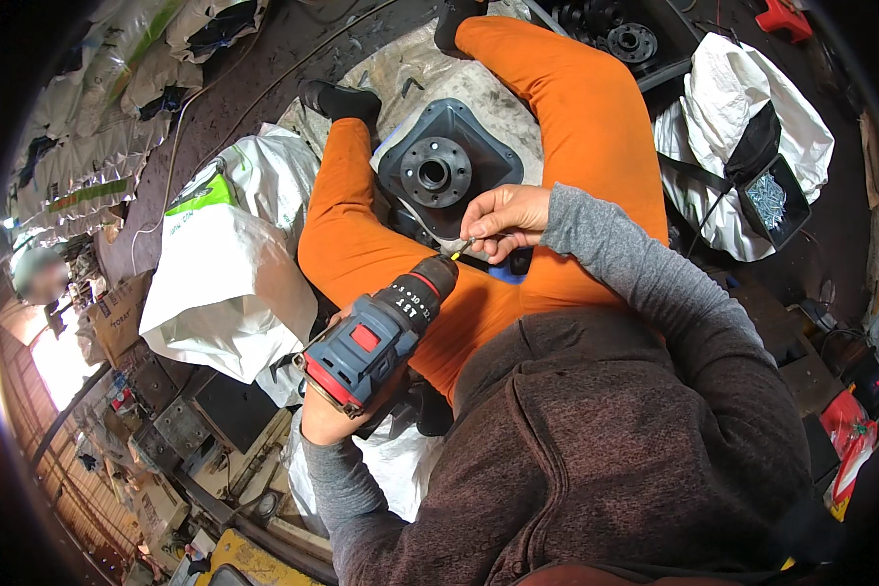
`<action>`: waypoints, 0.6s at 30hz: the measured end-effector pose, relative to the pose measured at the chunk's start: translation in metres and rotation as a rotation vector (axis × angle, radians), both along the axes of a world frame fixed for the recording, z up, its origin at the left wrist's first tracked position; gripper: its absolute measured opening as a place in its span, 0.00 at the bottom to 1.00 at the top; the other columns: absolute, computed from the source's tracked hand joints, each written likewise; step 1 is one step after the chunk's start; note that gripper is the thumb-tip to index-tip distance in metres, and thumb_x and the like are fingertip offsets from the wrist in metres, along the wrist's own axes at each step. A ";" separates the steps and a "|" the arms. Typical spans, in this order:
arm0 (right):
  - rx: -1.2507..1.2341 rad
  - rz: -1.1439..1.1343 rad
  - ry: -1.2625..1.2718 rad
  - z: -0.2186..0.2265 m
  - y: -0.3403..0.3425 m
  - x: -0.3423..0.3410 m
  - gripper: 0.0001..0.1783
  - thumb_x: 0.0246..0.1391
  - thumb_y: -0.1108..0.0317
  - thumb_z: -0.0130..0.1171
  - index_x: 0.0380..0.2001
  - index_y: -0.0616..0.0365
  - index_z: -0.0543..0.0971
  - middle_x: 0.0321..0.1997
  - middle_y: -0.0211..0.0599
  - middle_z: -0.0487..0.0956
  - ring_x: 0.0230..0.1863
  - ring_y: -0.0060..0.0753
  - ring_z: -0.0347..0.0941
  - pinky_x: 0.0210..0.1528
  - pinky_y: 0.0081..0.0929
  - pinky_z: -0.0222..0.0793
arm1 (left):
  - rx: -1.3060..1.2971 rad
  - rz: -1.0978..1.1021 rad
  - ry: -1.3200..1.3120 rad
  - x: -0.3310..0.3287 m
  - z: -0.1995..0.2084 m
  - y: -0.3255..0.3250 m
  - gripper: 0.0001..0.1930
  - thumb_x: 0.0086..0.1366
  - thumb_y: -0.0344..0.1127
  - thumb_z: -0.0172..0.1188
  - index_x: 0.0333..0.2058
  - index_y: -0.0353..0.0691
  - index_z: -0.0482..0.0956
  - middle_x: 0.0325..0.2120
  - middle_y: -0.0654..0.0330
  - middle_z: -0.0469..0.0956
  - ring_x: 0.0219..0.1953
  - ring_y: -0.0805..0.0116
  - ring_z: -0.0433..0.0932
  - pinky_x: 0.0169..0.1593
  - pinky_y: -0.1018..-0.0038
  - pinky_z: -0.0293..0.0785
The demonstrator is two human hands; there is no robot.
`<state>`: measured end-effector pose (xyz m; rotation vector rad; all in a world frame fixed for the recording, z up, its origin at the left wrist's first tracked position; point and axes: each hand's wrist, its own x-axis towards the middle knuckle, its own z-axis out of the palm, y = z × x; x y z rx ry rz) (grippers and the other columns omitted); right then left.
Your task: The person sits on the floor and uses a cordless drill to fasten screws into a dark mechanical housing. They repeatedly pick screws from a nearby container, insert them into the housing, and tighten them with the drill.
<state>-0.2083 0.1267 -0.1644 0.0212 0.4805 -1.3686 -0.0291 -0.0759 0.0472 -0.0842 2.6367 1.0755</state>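
Note:
My left hand [334, 418] is wrapped around a blue-grey and red cordless drill [381, 337], whose body hides most of the fingers. The drill points up and to the right. Just beyond its chuck, with a yellow-marked bit, my right hand [506, 221] pinches a small piece that looks like a screw [470, 243] at the bit's tip. Ahead of both hands, between my legs, lies a black round flanged hub [436, 173] with a centre hole and bolt holes. It sits on a dark four-cornered plate [496, 154] with rounded corners.
At right, a black box [796, 202] of silver screws [767, 199] stands on a white sack [732, 88]. A dark crate [679, 59] with black round parts is at the back right. White sacks [220, 283] lie left of my leg. Cables [293, 68] cross the floor.

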 end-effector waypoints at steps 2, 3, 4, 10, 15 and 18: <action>0.009 0.018 0.018 -0.001 0.000 0.001 0.09 0.57 0.71 0.60 0.40 0.63 0.78 0.33 0.39 0.81 0.29 0.25 0.81 0.34 0.22 0.83 | 0.030 0.076 -0.095 0.000 0.003 0.001 0.19 0.49 0.29 0.68 0.43 0.40 0.79 0.43 0.54 0.79 0.47 0.54 0.78 0.51 0.62 0.73; 0.014 0.027 0.025 -0.001 0.000 0.001 0.09 0.57 0.71 0.61 0.40 0.63 0.78 0.33 0.39 0.81 0.29 0.24 0.80 0.34 0.22 0.83 | 0.046 0.115 -0.143 0.000 0.005 0.002 0.19 0.49 0.29 0.69 0.43 0.40 0.79 0.44 0.54 0.78 0.47 0.55 0.77 0.51 0.62 0.73; 0.010 0.077 0.047 -0.001 0.000 0.000 0.10 0.57 0.71 0.61 0.40 0.64 0.78 0.33 0.39 0.81 0.28 0.24 0.80 0.33 0.22 0.83 | 0.049 0.078 -0.130 -0.002 0.005 0.003 0.20 0.49 0.29 0.69 0.44 0.40 0.79 0.45 0.54 0.78 0.48 0.55 0.77 0.52 0.63 0.72; 0.006 0.188 0.073 -0.008 -0.003 0.000 0.15 0.59 0.65 0.60 0.42 0.66 0.77 0.33 0.41 0.81 0.26 0.22 0.80 0.31 0.20 0.83 | 0.012 -0.053 -0.163 -0.006 0.005 0.006 0.24 0.47 0.30 0.71 0.46 0.41 0.79 0.49 0.55 0.76 0.50 0.58 0.76 0.54 0.67 0.72; 0.401 -0.114 0.195 -0.007 -0.006 0.005 0.21 0.62 0.53 0.55 0.43 0.62 0.78 0.24 0.28 0.77 0.20 0.15 0.74 0.25 0.16 0.79 | -0.207 -0.136 0.028 -0.022 0.011 0.006 0.18 0.49 0.27 0.68 0.42 0.41 0.80 0.40 0.57 0.79 0.42 0.58 0.80 0.46 0.67 0.75; 0.614 -0.429 0.270 -0.022 -0.007 0.007 0.15 0.62 0.55 0.56 0.38 0.57 0.78 0.19 0.18 0.67 0.16 0.11 0.61 0.19 0.14 0.62 | -0.239 -0.088 0.117 -0.028 0.002 0.001 0.12 0.51 0.25 0.66 0.37 0.38 0.82 0.31 0.58 0.81 0.31 0.61 0.81 0.36 0.68 0.76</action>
